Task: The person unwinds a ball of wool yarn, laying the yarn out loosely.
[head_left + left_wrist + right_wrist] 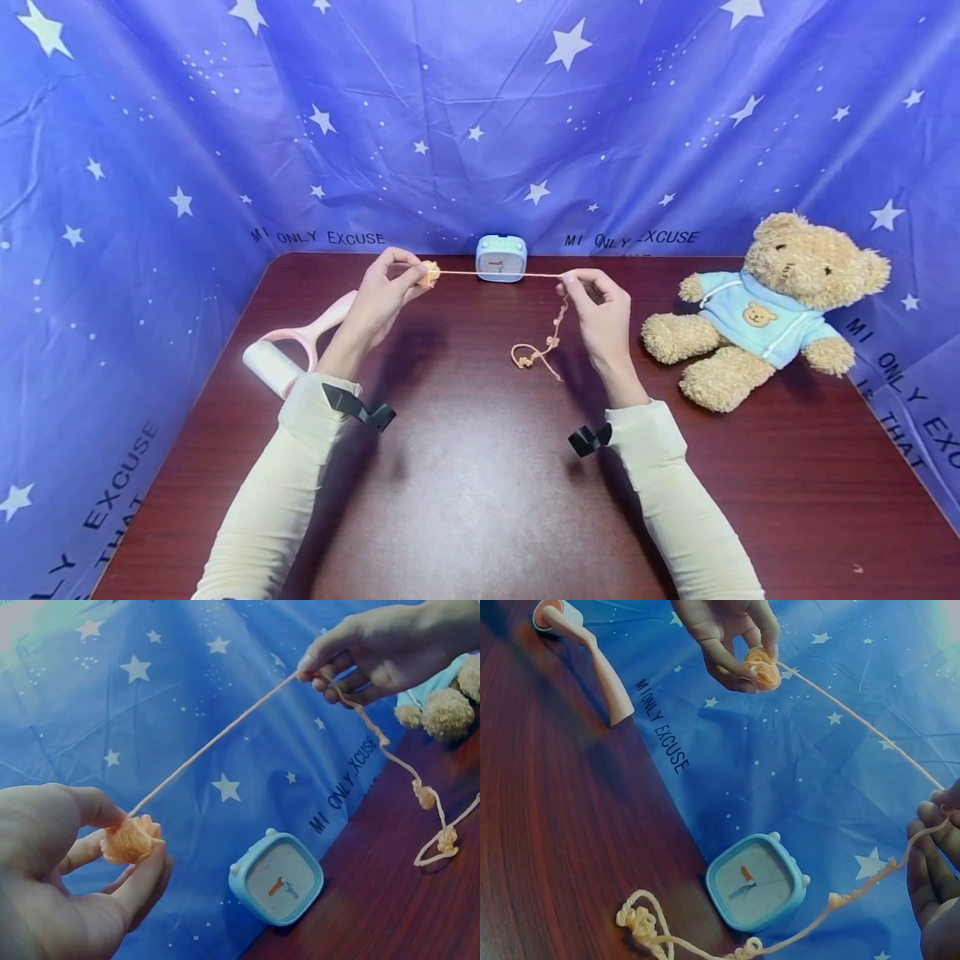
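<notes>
Fingers (142,887) tight on orange yarn (131,841)

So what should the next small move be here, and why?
Probably bring the right hand toward the ball of yarn to wrap a turn: the left hand pinches the ball, the strand between the hands looks taut, and a knotted tail hangs loose from the right hand.

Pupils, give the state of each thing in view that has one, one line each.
Left hand: pinching yarn bundle
Right hand: pinching strand
Yarn bundle: wound
Strand: taut between hands
Yarn tail: slack, knotted
Clock: upright
Teddy bear: dressed
Lint roller: lying down
Backdrop: hanging, creased
</notes>
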### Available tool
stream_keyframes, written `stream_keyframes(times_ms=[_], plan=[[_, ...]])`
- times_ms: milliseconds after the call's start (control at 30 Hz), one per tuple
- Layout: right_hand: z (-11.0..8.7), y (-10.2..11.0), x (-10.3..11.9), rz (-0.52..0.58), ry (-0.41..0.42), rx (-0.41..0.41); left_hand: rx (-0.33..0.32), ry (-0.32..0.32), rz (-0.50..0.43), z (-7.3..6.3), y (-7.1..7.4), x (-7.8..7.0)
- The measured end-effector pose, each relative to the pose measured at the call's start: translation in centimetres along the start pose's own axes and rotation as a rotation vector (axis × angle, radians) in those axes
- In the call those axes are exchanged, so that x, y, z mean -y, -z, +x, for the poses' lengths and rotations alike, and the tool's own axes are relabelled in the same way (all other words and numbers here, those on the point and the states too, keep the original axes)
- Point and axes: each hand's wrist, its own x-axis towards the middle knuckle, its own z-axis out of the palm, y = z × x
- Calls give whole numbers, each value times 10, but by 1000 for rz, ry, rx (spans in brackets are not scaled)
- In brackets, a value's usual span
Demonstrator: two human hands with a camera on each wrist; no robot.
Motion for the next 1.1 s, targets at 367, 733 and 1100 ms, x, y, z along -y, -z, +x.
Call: stream_keyframes(times_ms=[367, 733, 1100], plan=[[2, 11, -4, -34, -10, -23, -89, -13, -121, 2, 7, -3], [9, 31, -5, 22, 11, -132, -66, -14, -5, 2, 12, 0], [14, 44, 1, 94, 52, -256, -158, 36, 61, 4, 16, 0]])
